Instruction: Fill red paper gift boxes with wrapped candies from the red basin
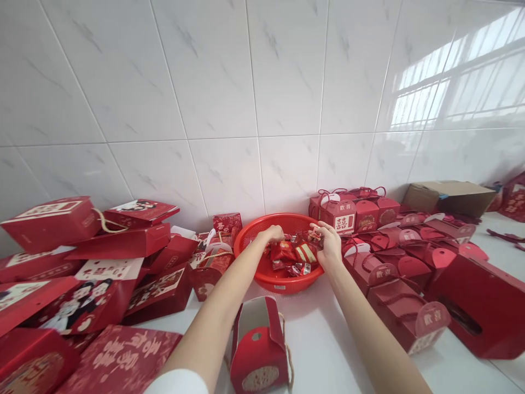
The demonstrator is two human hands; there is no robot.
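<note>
A red plastic basket [262, 280] stands against the wall, holding several wrapped candies [284, 252], mostly red with some gold. My left hand [272, 234] reaches over the left part of the basket, its fingers curled down toward the candies; whatever they grip is hidden. At the basket's right rim, my right hand [328, 243] is closed around small wrapped candies [315, 234] with red and pale wrappers. Between my forearms, in front of the basket, a red gift box [258, 350] with a rope handle stands with its top open.
Stacked red boxes and printed bags [102, 279] crowd the left side. Rows of closed red gift boxes [404, 268] with cord handles fill the right, beside a larger dark red box [479, 306]. Behind them is a brown cardboard box [451, 191]. A tiled wall [221, 87] bounds the back.
</note>
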